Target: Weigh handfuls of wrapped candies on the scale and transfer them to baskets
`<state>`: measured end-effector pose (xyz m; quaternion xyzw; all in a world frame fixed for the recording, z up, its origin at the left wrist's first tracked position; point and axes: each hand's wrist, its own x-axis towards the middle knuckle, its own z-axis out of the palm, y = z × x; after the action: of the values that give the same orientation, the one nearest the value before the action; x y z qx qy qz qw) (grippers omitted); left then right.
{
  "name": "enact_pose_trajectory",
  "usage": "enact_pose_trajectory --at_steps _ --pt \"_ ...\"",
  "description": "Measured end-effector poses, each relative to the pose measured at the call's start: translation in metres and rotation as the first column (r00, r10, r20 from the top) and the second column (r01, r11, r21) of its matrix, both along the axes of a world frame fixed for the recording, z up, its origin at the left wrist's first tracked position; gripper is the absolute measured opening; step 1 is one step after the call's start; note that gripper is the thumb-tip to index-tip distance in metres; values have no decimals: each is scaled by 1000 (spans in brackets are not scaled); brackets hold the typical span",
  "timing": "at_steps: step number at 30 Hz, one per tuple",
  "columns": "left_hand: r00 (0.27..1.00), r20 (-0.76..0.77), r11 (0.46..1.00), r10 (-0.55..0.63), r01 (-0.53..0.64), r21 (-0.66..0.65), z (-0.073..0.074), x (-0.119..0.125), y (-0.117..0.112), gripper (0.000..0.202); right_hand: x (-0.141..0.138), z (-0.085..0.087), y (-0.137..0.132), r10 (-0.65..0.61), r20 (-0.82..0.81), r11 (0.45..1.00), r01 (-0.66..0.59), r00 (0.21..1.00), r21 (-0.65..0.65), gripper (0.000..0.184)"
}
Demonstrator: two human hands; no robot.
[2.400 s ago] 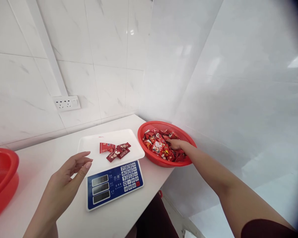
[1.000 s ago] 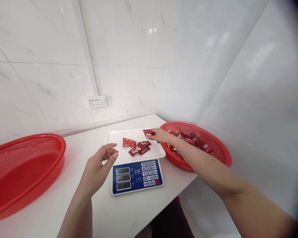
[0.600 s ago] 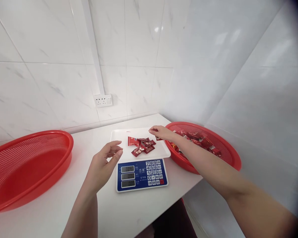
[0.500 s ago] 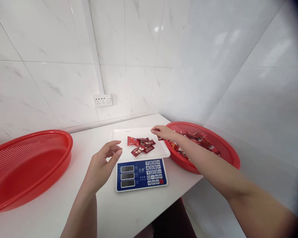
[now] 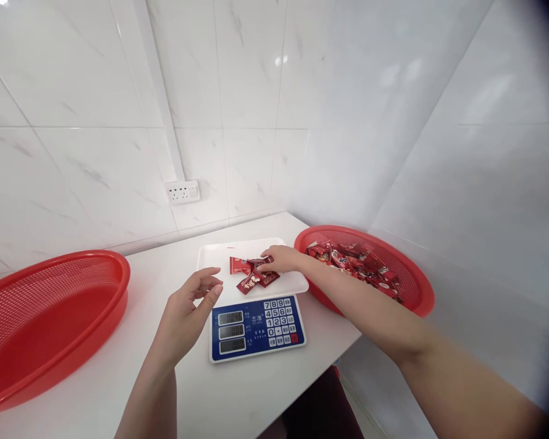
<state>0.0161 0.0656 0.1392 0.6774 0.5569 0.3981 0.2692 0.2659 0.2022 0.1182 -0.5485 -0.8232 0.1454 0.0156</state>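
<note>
Small red and maroon snack packets (image 5: pixel 247 284) lie in a loose pile on the white pan (image 5: pixel 213 256) of a digital scale (image 5: pixel 257 330). Over the right side of the pile, my right hand (image 5: pixel 281 259) has its fingertips closed on a maroon packet (image 5: pixel 263 264), touching the others; the fingers partly cover it. My left hand (image 5: pixel 187 317) hovers left of the scale, fingers curved and apart, with nothing in it. Digits show on the scale's blue panel but are too faint to read surely.
A red mesh basket (image 5: pixel 423 296) with many similar packets stands on the right, under my right forearm. At the left is another red basket (image 5: pixel 121 274), with no packets visible inside. A wall socket (image 5: pixel 183 192) sits behind the white table (image 5: pixel 165 268).
My right hand has moved left and down from beside the right basket to the pile, bringing a packet with it. My left hand keeps its pose. The view has shifted slightly.
</note>
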Motion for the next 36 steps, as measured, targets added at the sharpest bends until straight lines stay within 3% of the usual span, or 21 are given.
enact_pose_trajectory --at_steps 7,16,25,31,36 --pt "1000 7 1000 -3 3 -8 -1 0 1 38 -10 -3 0 -93 -24 994 94 995 57 20" --pt "1000 3 1000 2 -2 -13 -1 0 2 37 3 -1 -8 -135 -184 990 140 974 18 18" --pt "1000 -1 1000 -11 11 -18 0 2 1 38 -1 -5 -21 -193 -282 980 198 940 -9 14" --pt "1000 7 1000 -15 16 -13 1 3 0 38 1 5 -25 -255 -331 966 257 909 -39 18" --pt "1000 -6 1000 8 -9 -16 0 0 0 40 25 23 -36 -312 -515 949 293 799 -120 14"
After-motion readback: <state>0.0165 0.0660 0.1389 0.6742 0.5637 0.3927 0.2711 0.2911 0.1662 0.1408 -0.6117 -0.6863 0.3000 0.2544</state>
